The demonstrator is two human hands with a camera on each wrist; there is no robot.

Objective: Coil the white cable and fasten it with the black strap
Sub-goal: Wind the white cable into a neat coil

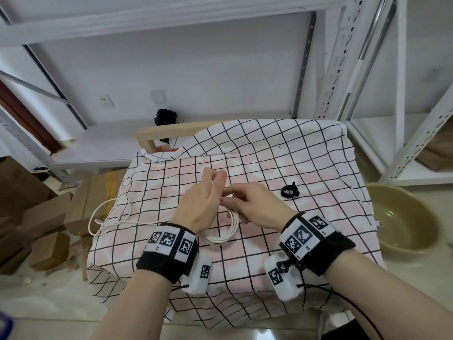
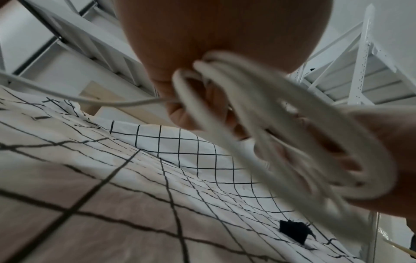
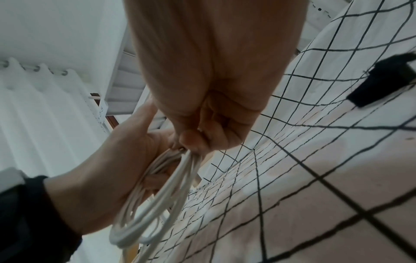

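The white cable (image 1: 228,233) is partly wound into a coil of several loops that hangs between my two hands above the checked cloth (image 1: 269,155). My left hand (image 1: 213,190) holds the coil's top, its fingers curled round the loops (image 2: 265,121). My right hand (image 1: 232,195) pinches the strands (image 3: 157,199) at the same spot, thumb against fingers (image 3: 191,140). The loose rest of the cable (image 1: 105,217) trails left over the table's edge. The black strap (image 1: 290,190) lies curled on the cloth to the right of my hands, untouched; it also shows as a black strap (image 3: 382,81) in the right wrist view.
A beige basin (image 1: 404,222) sits on the floor to the right. Cardboard boxes (image 1: 36,217) are stacked to the left. White metal shelving (image 1: 392,94) stands behind and to the right. A wooden frame (image 1: 171,132) juts out at the table's far left corner.
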